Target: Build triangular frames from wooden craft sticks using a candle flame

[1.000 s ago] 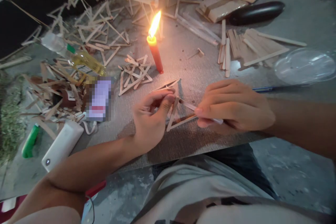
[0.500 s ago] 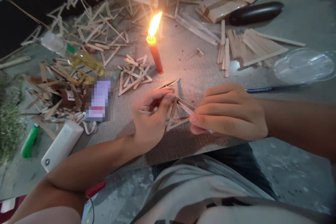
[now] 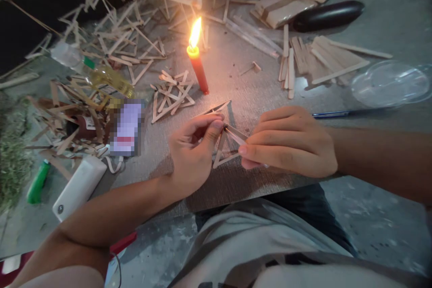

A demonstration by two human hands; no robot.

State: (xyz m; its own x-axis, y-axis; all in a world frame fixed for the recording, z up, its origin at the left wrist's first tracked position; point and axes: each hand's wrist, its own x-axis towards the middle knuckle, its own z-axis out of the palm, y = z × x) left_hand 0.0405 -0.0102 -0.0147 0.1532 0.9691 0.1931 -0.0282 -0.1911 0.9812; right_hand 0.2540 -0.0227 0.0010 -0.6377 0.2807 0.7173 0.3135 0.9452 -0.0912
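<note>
My left hand point(image 3: 194, 159) is closed in a pinch at a corner of a frame of popsicle sticks point(image 3: 225, 160). Thumb and index finger press together there, and part of the frame is hidden behind them. Between the fingers of my right hand point(image 3: 292, 144) is a thin translucent glue stick point(image 3: 234, 135), angled up to the left. Its darkened tip meets the stick joint just beside my left thumb. Beyond my hands, a lit red candle point(image 3: 201, 73) stands upright on the table.
Star-shaped stick pieces point(image 3: 173, 94) lie left of the candle. Loose popsicle sticks point(image 3: 334, 60), spare glue sticks point(image 3: 254, 36) and a blue pen point(image 3: 332, 115) lie to the right. A phone point(image 3: 127, 128), white power bank point(image 3: 81, 186) and green lighter point(image 3: 38, 182) are at left.
My right hand has shifted slightly left, bringing the glue stick's tip further onto the joint by my left thumb. My left hand keeps its pinch almost unmoved.
</note>
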